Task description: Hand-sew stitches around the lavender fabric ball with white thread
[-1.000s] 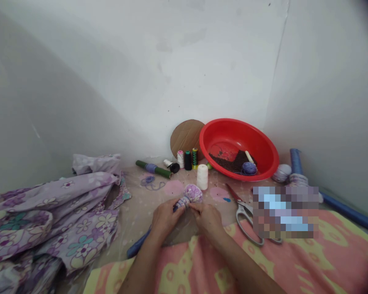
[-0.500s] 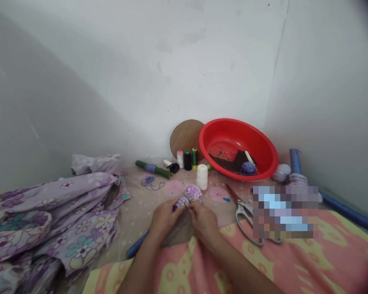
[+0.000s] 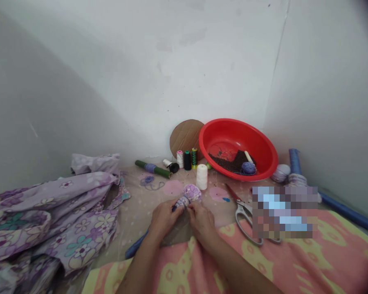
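Note:
Before me is a blue stick whose far end carries a round knob of purple flowered cloth, bound below with several turns of thread. My left hand is closed around the stick just under the binding. Close beside the knob, my right hand is closed in a pinch at the right side of the binding; what its fingertips hold is too small to make out. The left forearm hides part of the stick. Behind the knob stands a white thread spool.
Scissors lie to the right, beside a pixelated patch. A red basin leans on cardboard. Several spools and a green tube with purple yarn lie behind. Flowered cloth is heaped left; a pink-yellow cloth is nearest.
My right hand has shifted slightly left, with its fingertips still at the binding. The left hand and the stick look almost unmoved.

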Action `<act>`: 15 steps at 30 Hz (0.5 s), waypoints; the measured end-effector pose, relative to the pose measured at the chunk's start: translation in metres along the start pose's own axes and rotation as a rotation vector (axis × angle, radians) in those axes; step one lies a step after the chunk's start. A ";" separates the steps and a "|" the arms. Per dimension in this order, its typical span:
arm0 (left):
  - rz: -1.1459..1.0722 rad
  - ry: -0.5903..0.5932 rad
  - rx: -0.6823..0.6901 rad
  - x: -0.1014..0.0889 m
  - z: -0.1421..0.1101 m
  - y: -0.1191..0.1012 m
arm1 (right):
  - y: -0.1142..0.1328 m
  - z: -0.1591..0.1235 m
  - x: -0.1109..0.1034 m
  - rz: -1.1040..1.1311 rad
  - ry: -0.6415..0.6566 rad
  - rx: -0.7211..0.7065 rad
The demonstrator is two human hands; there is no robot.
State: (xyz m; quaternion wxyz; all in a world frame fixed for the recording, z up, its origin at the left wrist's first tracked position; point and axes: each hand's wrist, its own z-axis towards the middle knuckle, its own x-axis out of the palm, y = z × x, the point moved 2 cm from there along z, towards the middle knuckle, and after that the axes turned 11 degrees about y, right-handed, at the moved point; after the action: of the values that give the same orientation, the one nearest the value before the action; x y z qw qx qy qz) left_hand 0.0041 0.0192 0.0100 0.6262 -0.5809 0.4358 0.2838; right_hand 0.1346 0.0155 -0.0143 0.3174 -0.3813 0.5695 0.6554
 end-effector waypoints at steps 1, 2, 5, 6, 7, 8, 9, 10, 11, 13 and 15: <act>-0.003 -0.002 0.000 0.000 0.000 -0.001 | 0.001 0.000 0.000 0.010 -0.001 0.002; -0.007 0.000 0.001 -0.001 -0.001 -0.001 | 0.001 0.000 -0.001 0.019 0.000 0.004; -0.012 0.004 -0.001 0.000 0.000 0.000 | 0.004 0.000 -0.003 0.042 0.002 0.010; -0.011 0.000 0.001 0.001 0.000 0.001 | 0.004 0.000 -0.003 0.052 -0.001 0.011; -0.008 -0.006 0.006 0.001 0.000 0.002 | 0.005 0.001 -0.003 0.065 -0.004 0.010; -0.003 -0.014 0.015 0.002 0.000 0.002 | 0.005 0.001 -0.003 0.079 -0.010 0.011; 0.002 -0.021 0.024 0.002 0.001 0.003 | 0.005 0.001 -0.002 0.094 -0.017 0.013; 0.007 -0.025 0.029 0.002 0.001 0.003 | 0.005 0.001 -0.002 0.107 -0.023 0.014; 0.011 -0.025 0.028 0.002 0.001 0.003 | 0.004 0.002 -0.001 0.119 -0.030 0.015; 0.014 -0.018 0.013 0.001 0.000 0.001 | 0.004 0.003 0.001 0.139 -0.042 0.016; 0.015 -0.012 -0.020 0.000 -0.002 -0.002 | 0.004 0.004 0.002 0.161 -0.047 0.019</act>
State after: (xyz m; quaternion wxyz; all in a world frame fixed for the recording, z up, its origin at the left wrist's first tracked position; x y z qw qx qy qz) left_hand 0.0054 0.0174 0.0110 0.6209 -0.5821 0.4335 0.2961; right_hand 0.1300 0.0189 -0.0140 0.2806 -0.3155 0.5969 0.6822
